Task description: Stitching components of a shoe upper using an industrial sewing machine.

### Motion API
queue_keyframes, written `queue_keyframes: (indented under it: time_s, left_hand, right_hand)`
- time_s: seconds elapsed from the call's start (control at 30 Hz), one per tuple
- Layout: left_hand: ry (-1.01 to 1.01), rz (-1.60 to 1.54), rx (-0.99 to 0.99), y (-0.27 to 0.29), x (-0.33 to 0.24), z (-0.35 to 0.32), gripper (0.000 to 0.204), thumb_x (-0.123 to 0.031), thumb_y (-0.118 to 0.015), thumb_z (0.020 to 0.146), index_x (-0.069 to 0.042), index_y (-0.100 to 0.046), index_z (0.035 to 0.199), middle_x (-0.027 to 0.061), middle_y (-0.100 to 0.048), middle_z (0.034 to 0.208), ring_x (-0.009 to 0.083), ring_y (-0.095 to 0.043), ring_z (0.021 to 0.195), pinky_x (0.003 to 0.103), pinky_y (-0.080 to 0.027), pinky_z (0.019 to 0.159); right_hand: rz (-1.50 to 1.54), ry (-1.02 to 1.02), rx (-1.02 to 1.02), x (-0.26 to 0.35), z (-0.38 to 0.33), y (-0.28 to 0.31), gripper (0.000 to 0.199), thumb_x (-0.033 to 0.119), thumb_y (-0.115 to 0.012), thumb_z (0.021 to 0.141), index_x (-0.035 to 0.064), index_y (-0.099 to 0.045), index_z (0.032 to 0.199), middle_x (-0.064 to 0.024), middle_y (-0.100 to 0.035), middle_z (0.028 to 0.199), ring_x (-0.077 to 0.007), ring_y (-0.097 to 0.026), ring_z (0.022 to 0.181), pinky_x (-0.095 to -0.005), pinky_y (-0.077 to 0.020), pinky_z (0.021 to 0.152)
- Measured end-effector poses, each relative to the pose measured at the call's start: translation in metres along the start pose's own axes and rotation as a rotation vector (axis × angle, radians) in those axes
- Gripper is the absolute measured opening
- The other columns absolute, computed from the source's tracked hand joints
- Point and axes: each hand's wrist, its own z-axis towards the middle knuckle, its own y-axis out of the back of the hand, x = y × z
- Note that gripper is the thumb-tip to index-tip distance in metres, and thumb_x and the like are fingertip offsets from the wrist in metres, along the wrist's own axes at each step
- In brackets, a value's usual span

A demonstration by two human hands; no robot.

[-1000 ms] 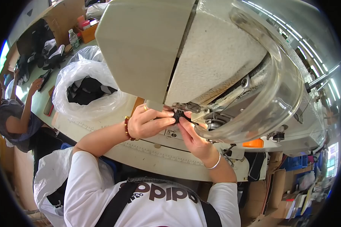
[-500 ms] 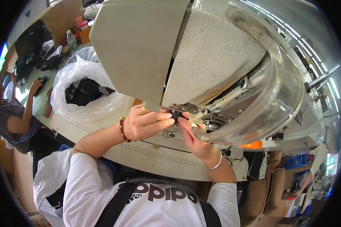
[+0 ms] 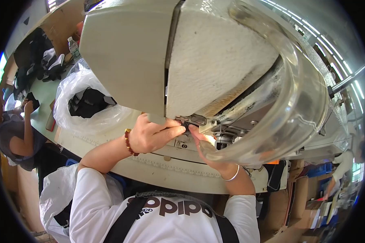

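A small black piece of material (image 3: 186, 126) sits under the head of a sewing machine (image 3: 225, 60), close to its presser foot. My left hand (image 3: 150, 133) pinches the piece from the left with thumb and fingers together. From the right, my right hand (image 3: 205, 145) presses its fingertips against the same piece. A curved clear plastic guard (image 3: 308, 83) covers part of my right hand. Just right of the piece, a round metal part of the machine (image 3: 224, 138) shows behind the guard. The needle cannot be made out.
Left of the machine stands a clear plastic bag (image 3: 65, 115) with black pieces (image 3: 89, 103) in it. A ruler strip (image 3: 170, 167) runs along the table's near side. Another person (image 3: 18, 137) handles a dark piece at the far left. Cardboard boxes (image 3: 298, 198) stand at the lower right.
The machine head has shifted left in the picture as the view moved. My hands stay on the black piece, with my right fingers closer together. The other person's dark piece is held differently.
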Motion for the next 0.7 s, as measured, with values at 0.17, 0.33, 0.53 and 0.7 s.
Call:
queue_keyframes:
  time_s: [0.17,0.33,0.53,0.7]
  left_hand:
    - [0.008,0.009,0.005,0.008,-0.003,0.009,0.028,-0.004,-0.082,0.075,-0.006,-0.08,0.103,0.0054,-0.073,0.09,0.0207,-0.068,0.073,0.032,-0.051,0.056]
    - [0.078,0.02,0.02,0.01,-0.008,0.009,0.03,-0.003,-0.083,0.073,-0.008,-0.081,0.103,0.0062,-0.073,0.09,0.0212,-0.068,0.072,0.032,-0.051,0.055]
    - [0.055,0.028,0.016,0.003,-0.002,0.001,0.034,-0.002,-0.083,0.069,-0.01,-0.081,0.102,0.0057,-0.072,0.092,0.0218,-0.068,0.077,0.033,-0.052,0.057]
    - [0.057,-0.026,0.013,-0.002,0.0,-0.006,0.031,-0.002,-0.083,0.071,-0.01,-0.081,0.101,0.0055,-0.072,0.093,0.0236,-0.069,0.08,0.035,-0.052,0.058]
  right_hand:
    - [-1.351,0.669,-0.497,0.015,0.003,0.016,0.039,0.022,-0.053,0.109,0.0012,-0.059,0.141,-0.0069,-0.065,0.13,-0.0147,-0.06,0.119,-0.0291,-0.0498,0.107]
    - [-2.294,0.78,-0.576,0.006,0.011,0.018,0.04,0.023,-0.052,0.11,0.0019,-0.056,0.144,-0.0076,-0.063,0.133,-0.0146,-0.06,0.12,-0.029,-0.0491,0.108]
    - [-2.681,0.731,-0.486,-0.005,0.016,0.008,0.042,0.024,-0.051,0.11,0.0027,-0.053,0.146,-0.0084,-0.061,0.137,-0.0145,-0.059,0.121,-0.0289,-0.0483,0.109]
    - [-2.813,0.671,-0.435,-0.011,0.017,0.002,0.043,0.024,-0.05,0.111,0.0033,-0.051,0.149,-0.009,-0.059,0.14,-0.0144,-0.058,0.123,-0.0288,-0.0477,0.11]
